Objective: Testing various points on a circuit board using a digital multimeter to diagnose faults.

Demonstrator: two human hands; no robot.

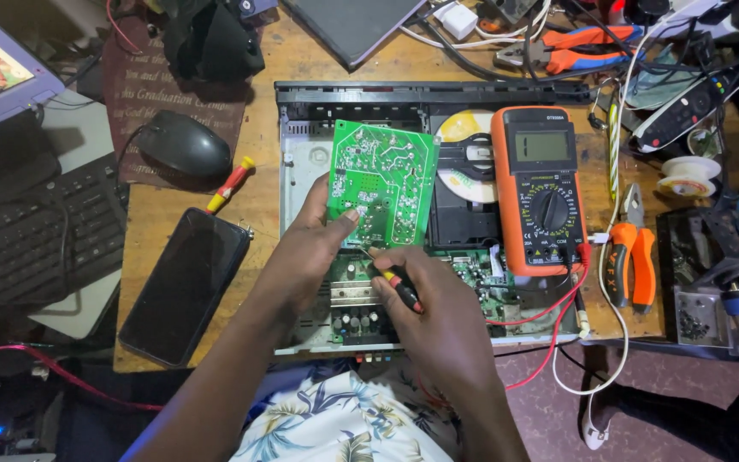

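head view | left hand point(314, 248) pinches the green circuit board point(382, 181), tilted up over the opened disc player chassis point(301, 162) | right hand point(438, 316) closed on a small red-black screwdriver point(395, 278), tip near the board's lower edge | orange multimeter point(540, 188) rests beside | step looks like probing the solder side; next move calls for a steady tip.

Both forearms enter from the lower edge and converge toward the centre. Left hand point(305, 257): raised, wrist slightly bent, thumb extended upward and to the right, its tip pressed forward; the remaining fingers are curled behind and out of sight. Right hand point(438, 312): just beside the left and lower, back of the hand to the camera, fingers point(391, 267) closed in a pinching grip. The hands sit close together; contact cannot be confirmed.
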